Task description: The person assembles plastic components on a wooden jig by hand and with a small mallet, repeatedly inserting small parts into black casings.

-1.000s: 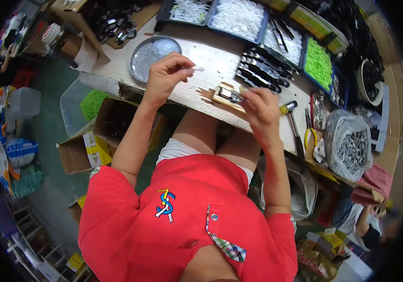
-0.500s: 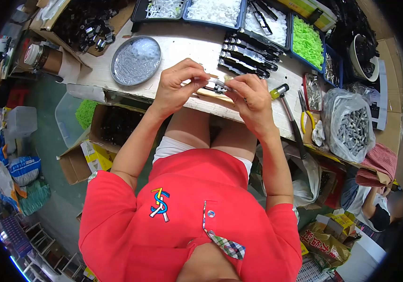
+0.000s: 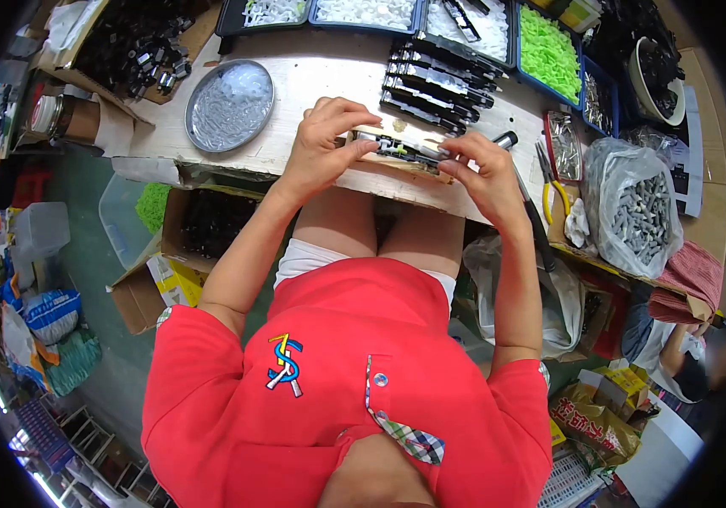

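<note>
A black part with small white and yellow-green pieces [image 3: 399,148] lies in a wooden fixture [image 3: 393,169] at the table's front edge. At its left end is my left hand [image 3: 329,146], thumb and forefinger apart around the end, with nothing clearly held. My right hand [image 3: 483,173] is at the right end, its thumb and fingertips closed on something small and greyish that I cannot make out. Behind the fixture lies a row of black parts [image 3: 435,85]. A screwdriver [image 3: 507,140] is partly hidden behind my right hand.
A round dish of clear gel [image 3: 230,106] stands at the left. Trays of white pieces [image 3: 365,12] and green pieces [image 3: 549,55] line the back. Yellow-handled pliers [image 3: 555,199], a hammer [image 3: 539,233] and a bag of grey parts [image 3: 638,216] are at the right. Another person [image 3: 685,364] is at the far right.
My left hand first held a small white piece near the dish, then came to the fixture. My hands have since moved apart to its two ends. The view has shifted slightly.
</note>
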Demonstrator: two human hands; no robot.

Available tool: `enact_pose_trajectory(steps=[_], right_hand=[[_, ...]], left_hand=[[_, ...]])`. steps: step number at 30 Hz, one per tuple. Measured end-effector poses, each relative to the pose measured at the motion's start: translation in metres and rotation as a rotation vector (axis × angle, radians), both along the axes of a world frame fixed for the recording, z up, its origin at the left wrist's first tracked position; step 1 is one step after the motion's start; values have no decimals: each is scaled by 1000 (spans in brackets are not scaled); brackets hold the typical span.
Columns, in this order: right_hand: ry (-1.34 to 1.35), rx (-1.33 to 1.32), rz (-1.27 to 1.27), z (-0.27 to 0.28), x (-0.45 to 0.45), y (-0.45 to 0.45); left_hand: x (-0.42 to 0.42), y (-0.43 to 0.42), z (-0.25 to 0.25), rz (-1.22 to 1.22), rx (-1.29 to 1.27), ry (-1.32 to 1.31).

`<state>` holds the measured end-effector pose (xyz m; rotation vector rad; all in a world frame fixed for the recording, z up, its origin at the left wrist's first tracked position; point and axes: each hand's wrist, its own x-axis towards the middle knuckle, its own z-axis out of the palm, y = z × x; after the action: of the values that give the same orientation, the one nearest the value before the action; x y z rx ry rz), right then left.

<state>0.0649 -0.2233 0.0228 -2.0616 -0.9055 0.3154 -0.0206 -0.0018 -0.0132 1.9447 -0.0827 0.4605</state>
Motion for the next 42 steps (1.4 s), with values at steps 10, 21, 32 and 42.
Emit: enact_pose_trajectory(steps=[10,21,32,42], right_hand=[[7,-113,4,-2,7,-2],[-103,-139,47,-6,9,7],[-145,-164,71,-17,7,3],[-734,-145,120,-35,-5,-7]], left_hand=[[7,-34,-18,167,405,18],[10,-35,-19,153,283,91],[6,-38,-20,171,389,-72],[9,-39,-19,178,401,-70]])
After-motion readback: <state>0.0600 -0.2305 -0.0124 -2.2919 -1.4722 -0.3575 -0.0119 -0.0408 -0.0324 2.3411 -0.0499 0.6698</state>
